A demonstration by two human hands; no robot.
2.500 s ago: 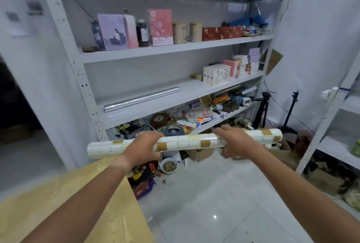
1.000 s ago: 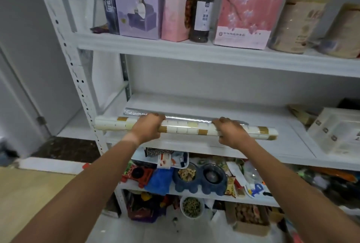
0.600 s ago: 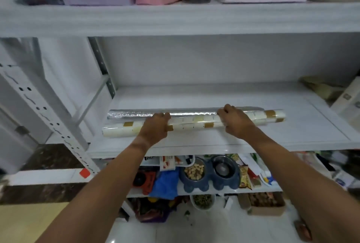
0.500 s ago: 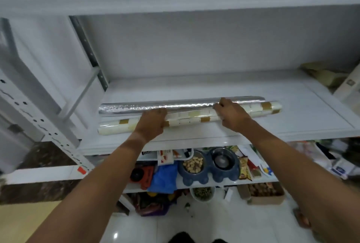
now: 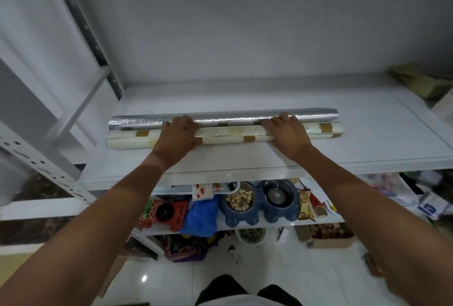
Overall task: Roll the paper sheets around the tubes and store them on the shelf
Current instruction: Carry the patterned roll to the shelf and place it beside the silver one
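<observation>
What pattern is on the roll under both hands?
Cream squares with scattered tan-gold ones, a tile-like check, on the paper roll; the head view shows it.

shiny crinkled foil roll [image 5: 245, 115] — matt white shelf [image 5: 355, 139]

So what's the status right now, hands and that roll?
Left hand and right hand both palm-down on the tile-patterned roll. Roll lies on the shelf, tight against the silver roll behind. Nothing in the way.

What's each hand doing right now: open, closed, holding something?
Left hand: closed over the cream tiled roll, which lies on the shelf.
Right hand: closed over the same roll, beside the silver roll.
</observation>
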